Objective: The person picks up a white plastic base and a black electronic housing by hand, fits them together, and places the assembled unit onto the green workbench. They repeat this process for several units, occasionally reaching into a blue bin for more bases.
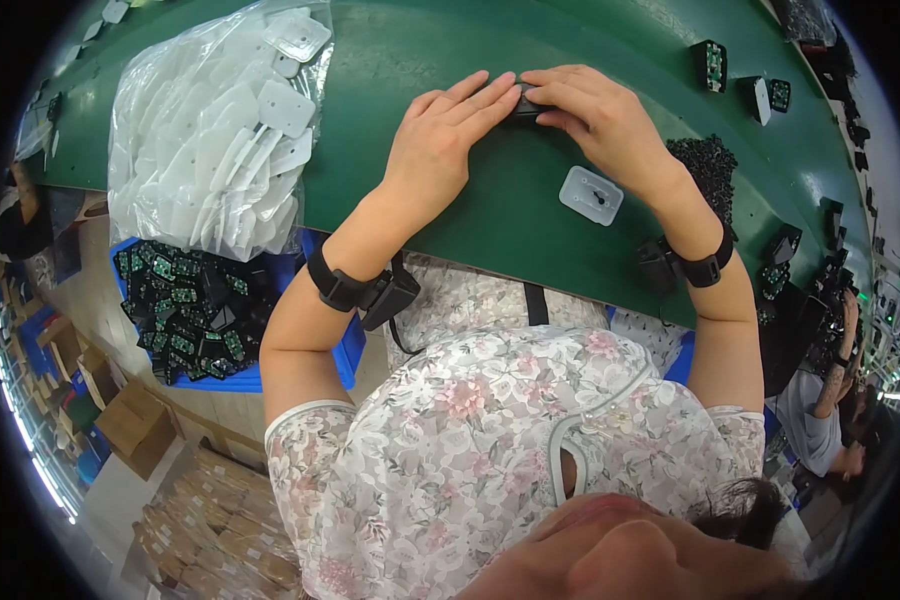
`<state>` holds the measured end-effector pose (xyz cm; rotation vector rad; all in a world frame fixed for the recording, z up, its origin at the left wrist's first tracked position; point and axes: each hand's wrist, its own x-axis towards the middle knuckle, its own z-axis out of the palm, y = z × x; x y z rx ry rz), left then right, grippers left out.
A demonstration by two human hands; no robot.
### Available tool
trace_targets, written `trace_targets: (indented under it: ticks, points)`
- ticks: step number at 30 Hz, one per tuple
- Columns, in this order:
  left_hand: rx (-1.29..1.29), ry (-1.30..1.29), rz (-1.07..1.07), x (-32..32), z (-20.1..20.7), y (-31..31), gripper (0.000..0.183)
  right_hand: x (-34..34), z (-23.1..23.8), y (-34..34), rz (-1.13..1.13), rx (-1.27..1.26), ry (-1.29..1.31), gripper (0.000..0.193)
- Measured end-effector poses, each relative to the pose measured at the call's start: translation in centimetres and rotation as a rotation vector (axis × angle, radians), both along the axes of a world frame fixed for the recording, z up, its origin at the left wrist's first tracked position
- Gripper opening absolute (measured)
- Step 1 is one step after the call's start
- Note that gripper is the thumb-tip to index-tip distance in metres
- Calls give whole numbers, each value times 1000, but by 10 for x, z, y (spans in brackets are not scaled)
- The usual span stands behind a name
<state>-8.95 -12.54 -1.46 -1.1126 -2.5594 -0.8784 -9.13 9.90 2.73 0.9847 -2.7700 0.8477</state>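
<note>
A small black plastic case [527, 106] lies at the green table top between my hands, largely covered by fingers. My left hand [438, 142], its fingers long and close together, grips the case's left side with the fingertips; its thumb is hidden. From the other side my right hand [602, 118] curls round the case, thumb below and fingers above. Nearer to me, below the right hand, sits a small clear plastic tray [578, 194] with a tiny dark piece [599, 199] in it. Black bands with boxy units circle both forearms.
A clear bag of white plastic plates [210, 150] lies at the table's left. Below it, a blue bin [346, 352] holds many black cases with green circuit boards [185, 320]. Small black parts [705, 170] are heaped beyond my right forearm. Several cases [710, 66] stand far right; other people sit nearby.
</note>
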Motion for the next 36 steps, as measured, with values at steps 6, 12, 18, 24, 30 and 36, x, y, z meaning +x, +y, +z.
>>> trace_targets:
  ticks: [6, 12, 18, 24, 30, 36]
  points:
    - [-96, 157, 47, 7, 7, 9, 49, 10, -13, -5, -88, 39, 212, 28]
    - [-108, 242, 136, -14, 6, 29, 47, -28, 7, 4, -208, -498, -551, 27]
    - [735, -834, 123, -18, 20, 60, 35, 2, -7, 10, -354, -1120, -662, 34]
    - [550, -605, 14, -16, 21, 80, 57, -49, 0, 74, -432, -609, -398, 32]
    - [3, -123, -357, 41, 31, 71, 78, -120, -8, 131, -326, -88, -496, 31]
    - [-117, -50, -427, 46, 26, 76, 71, -134, 16, 144, -317, 32, -645, 32]
